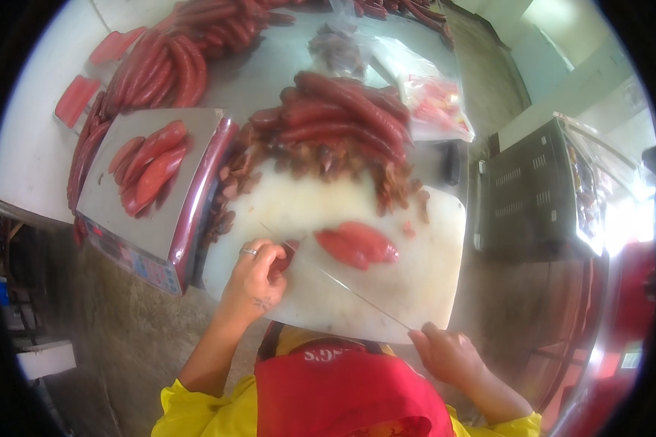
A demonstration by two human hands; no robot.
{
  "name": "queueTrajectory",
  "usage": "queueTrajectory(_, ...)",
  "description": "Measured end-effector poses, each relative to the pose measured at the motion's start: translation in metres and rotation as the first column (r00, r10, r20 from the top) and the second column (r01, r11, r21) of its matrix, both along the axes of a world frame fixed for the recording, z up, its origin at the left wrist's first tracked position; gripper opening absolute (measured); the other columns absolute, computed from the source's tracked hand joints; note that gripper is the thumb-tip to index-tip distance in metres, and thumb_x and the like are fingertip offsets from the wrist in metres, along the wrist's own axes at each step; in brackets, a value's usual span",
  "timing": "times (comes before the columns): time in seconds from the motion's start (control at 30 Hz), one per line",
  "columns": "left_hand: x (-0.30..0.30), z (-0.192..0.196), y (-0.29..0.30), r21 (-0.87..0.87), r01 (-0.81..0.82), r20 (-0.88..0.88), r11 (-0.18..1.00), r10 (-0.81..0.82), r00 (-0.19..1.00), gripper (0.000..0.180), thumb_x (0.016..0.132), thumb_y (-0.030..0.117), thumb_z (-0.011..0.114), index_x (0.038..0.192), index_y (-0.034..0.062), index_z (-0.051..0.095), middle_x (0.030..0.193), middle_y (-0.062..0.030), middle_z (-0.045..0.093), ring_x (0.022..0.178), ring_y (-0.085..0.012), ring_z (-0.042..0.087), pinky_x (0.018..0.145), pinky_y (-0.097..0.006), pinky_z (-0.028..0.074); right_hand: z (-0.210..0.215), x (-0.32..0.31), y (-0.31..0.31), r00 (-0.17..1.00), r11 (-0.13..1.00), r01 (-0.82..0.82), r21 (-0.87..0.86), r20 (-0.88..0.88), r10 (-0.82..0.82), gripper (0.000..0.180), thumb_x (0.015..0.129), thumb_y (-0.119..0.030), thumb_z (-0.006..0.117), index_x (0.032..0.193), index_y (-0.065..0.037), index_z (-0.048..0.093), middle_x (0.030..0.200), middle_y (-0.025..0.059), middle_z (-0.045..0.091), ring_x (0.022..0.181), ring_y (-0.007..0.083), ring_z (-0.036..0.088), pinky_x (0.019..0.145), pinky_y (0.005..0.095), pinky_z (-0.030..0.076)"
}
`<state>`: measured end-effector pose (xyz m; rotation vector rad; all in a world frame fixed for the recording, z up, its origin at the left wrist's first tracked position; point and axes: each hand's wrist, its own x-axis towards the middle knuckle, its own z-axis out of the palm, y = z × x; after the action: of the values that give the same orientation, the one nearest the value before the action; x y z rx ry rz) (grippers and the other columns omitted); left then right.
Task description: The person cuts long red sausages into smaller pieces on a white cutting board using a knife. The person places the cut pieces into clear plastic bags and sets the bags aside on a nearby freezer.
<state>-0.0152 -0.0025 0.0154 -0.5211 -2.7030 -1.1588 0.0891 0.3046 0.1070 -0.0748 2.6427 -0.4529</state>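
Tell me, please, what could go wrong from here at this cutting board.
The left hand grips a red sausage piece close to the blade of the knife, so a slip might nick its fingers. Also, the sausages heaped by the brown scraps could perhaps roll onto the cutting board and crowd the cutting space.

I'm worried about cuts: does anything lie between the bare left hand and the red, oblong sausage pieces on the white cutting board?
Yes: seen from above, the long, thin metal knife blade, held in the right hand, slants between the left hand and the red sausage pieces.
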Motion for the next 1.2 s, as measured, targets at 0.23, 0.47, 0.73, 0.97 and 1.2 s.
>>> queueTrajectory(0.23, 0.006, 0.004, 0.021, 0.100, -0.268, 0.091, 0.958, 0.260, 0.961, 0.025, 0.070, -0.002, 0.069, 0.090, 0.0038, 0.055, 0.090, -0.0122, 0.055, 0.077, -0.0257, 0.057, 0.065, -0.033, 0.049, -0.035, -0.048, -0.047, 0.996, 0.983, 0.091, -0.161, 0.011, -0.091, 0.039, 0.099, -0.039, 0.049, 0.084, -0.003, 0.052, 0.062, 0.0227, 0.060, 0.063, 0.0454, 0.061, 0.058, 0.0515, 0.049)
queueTrajectory(0.47, 0.002, 0.011, 0.009, 0.021, -0.201, 0.054, 0.979, 0.200, 0.978, 0.027, 0.077, 0.002, 0.068, 0.102, 0.0033, 0.059, 0.107, -0.0163, 0.058, 0.091, -0.0277, 0.062, 0.075, -0.034, 0.051, 0.020, -0.027, -0.027, 0.931, 0.883, 0.363, -0.298, 0.086, -0.354, 0.033, 0.099, -0.034, 0.050, 0.089, -0.003, 0.056, 0.065, 0.0245, 0.059, 0.066, 0.0471, 0.058, 0.058, 0.0492, 0.045)
queueTrajectory(0.73, -0.005, 0.001, 0.000, 0.164, 0.069, 0.268, 0.984, -0.112, 0.957, 0.023, 0.074, 0.001, 0.074, 0.094, 0.0012, 0.062, 0.109, -0.0144, 0.061, 0.103, -0.0310, 0.061, 0.085, -0.035, 0.053, 0.032, 0.022, -0.016, 0.895, 0.913, 0.404, -0.056, 0.228, -0.383, 0.032, 0.096, -0.034, 0.050, 0.090, -0.004, 0.061, 0.073, 0.0257, 0.061, 0.072, 0.0468, 0.059, 0.061, 0.0483, 0.048)
queueTrajectory(0.97, 0.008, -0.010, 0.017, 0.155, -0.014, -0.002, 0.988, 0.015, 1.000, 0.023, 0.070, -0.006, 0.071, 0.090, 0.0028, 0.063, 0.086, -0.0091, 0.059, 0.069, -0.0186, 0.060, 0.062, -0.028, 0.051, 0.055, 0.040, 0.008, 0.990, 0.988, 0.112, 0.103, -0.092, -0.103, 0.037, 0.092, -0.039, 0.061, 0.076, -0.005, 0.058, 0.059, 0.0156, 0.061, 0.050, 0.0358, 0.059, 0.047, 0.0432, 0.047)
queueTrajectory(1.2, 0.010, -0.017, 0.023, 0.165, -0.040, -0.090, 0.986, 0.055, 0.994, 0.023, 0.069, -0.008, 0.070, 0.088, 0.0024, 0.061, 0.084, -0.0093, 0.060, 0.069, -0.0201, 0.061, 0.063, -0.029, 0.051, 0.071, 0.030, 0.027, 0.993, 0.963, -0.001, 0.269, 0.110, -0.030, 0.040, 0.093, -0.042, 0.057, 0.080, -0.004, 0.058, 0.056, 0.0168, 0.059, 0.049, 0.0371, 0.059, 0.045, 0.0433, 0.047)
